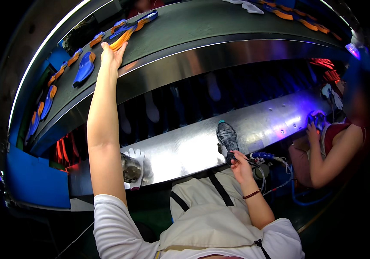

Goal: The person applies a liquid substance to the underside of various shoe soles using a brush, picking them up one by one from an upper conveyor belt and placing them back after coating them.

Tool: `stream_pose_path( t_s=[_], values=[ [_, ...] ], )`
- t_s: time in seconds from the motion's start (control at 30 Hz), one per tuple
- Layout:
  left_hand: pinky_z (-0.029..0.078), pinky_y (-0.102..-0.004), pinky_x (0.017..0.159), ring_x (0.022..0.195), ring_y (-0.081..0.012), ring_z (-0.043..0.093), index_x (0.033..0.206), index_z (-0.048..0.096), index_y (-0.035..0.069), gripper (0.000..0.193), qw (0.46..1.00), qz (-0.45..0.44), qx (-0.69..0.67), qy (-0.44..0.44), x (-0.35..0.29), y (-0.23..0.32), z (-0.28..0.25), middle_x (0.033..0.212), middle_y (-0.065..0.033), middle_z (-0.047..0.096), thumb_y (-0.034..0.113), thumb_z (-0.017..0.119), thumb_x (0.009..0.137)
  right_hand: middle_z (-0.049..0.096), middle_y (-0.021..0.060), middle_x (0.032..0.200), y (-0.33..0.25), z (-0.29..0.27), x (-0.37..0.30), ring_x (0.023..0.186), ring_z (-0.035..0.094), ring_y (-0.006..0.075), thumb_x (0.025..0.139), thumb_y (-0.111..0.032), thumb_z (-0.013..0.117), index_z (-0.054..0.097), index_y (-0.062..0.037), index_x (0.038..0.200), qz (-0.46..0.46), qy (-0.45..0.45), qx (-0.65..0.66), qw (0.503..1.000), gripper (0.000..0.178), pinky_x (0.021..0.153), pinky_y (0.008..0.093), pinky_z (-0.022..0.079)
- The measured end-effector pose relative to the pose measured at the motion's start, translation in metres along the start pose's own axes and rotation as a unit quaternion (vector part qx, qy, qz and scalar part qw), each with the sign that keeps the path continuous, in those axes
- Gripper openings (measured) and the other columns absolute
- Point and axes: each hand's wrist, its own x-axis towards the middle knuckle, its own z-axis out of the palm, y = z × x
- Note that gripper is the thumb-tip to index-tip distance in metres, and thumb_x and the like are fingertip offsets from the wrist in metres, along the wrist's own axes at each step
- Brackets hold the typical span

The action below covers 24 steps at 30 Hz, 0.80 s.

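My left hand [113, 55] stretches up to the belt, its thumb and fingers closed on the near end of an orange and blue shoe sole [125, 37]. Lower down, a dark shoe [227, 134] with a turquoise toe tip lies bottom up on the metal ledge [185, 142]. My right hand [240, 167], with a beaded bracelet at the wrist, is closed on the heel end of that shoe. Beside those fingers lies a blue-wrapped tool [261, 155] with hoses and a cable.
More blue and orange soles [84, 68] lie along the belt [189, 23]. A white glove and a metal cup-like container [130, 168] sit at the ledge's left. At right, a co-worker's arms [336, 149] work close by. Dark slots with hanging shoe-shaped pieces [152, 108] run under the belt.
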Motion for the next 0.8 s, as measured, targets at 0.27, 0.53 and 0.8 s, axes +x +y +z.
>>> stream_pose_path(
  t_s=[0.27,0.53,0.8],
  values=[
    [0.047,-0.0447,0.087,0.106,-0.0386,0.049,0.114,0.037,-0.013,0.059,0.997,-0.071,0.025,-0.013,-0.026,0.027,0.002,0.113,-0.0271,0.047,0.042,0.029,0.092,0.06,0.0,0.092,-0.003,-0.003,-0.001,0.065,0.053,0.0072,0.083,-0.01,0.055,0.056,-0.009,0.099,-0.001,-0.006,0.006,1.0,0.017,0.053,0.0205,0.039],
    [0.05,-0.0392,0.084,0.104,-0.036,0.052,0.114,0.037,-0.013,0.056,0.99,-0.129,0.023,-0.052,-0.085,0.066,0.008,0.111,-0.0272,0.048,0.038,0.03,0.093,0.06,-0.0006,0.092,-0.002,-0.001,-0.006,0.066,0.052,0.0074,0.083,-0.011,0.055,0.055,-0.0101,0.1,0.007,0.001,0.009,1.0,0.017,0.054,0.0202,0.039],
    [0.054,-0.0294,0.078,0.095,-0.0295,0.058,0.112,0.046,-0.007,0.05,0.974,-0.114,0.025,-0.195,-0.176,0.091,-0.037,0.102,-0.0206,0.057,0.037,0.036,0.092,0.06,-0.0004,0.092,-0.003,-0.005,-0.003,0.066,0.052,0.0074,0.083,-0.011,0.055,0.055,-0.0093,0.1,0.016,-0.001,-0.002,1.0,0.017,0.055,0.0206,0.039]
  ],
)
